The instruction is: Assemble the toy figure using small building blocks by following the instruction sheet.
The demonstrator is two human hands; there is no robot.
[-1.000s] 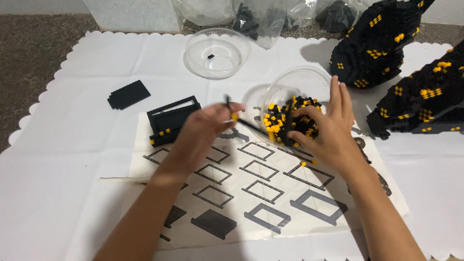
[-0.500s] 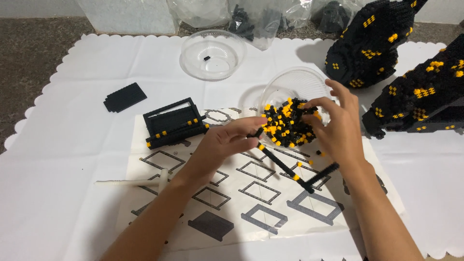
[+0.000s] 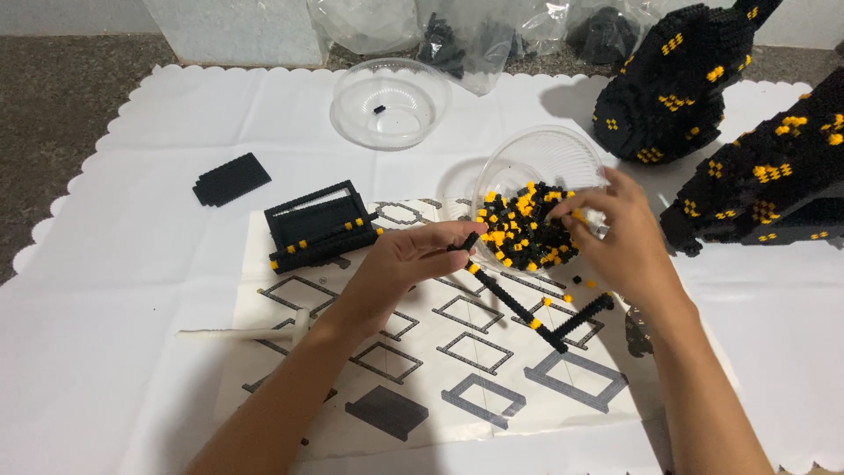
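My left hand (image 3: 400, 264) pinches the upper end of a thin black L-shaped brick strip (image 3: 519, 310) dotted with yellow. The strip lies slanted across the printed instruction sheet (image 3: 440, 352). My right hand (image 3: 620, 242) is at the right edge of a pile of small black and yellow bricks (image 3: 523, 233). Its fingertips are pinched on a small yellow brick. The pile spills from a tipped clear bowl (image 3: 545, 158).
A black frame build (image 3: 316, 224), a flat black plate (image 3: 230, 179) and a white tool (image 3: 246, 332) lie to the left. At the back stand a second clear bowl (image 3: 387, 105) and plastic bags (image 3: 475, 35). Two large black-and-yellow brick models (image 3: 677, 79) (image 3: 765, 180) stand at the right.
My left hand brought the strip from the sheet's left part toward the pile, and its far end now rests on the sheet. My right hand went from spread fingers over the pile to a pinch.
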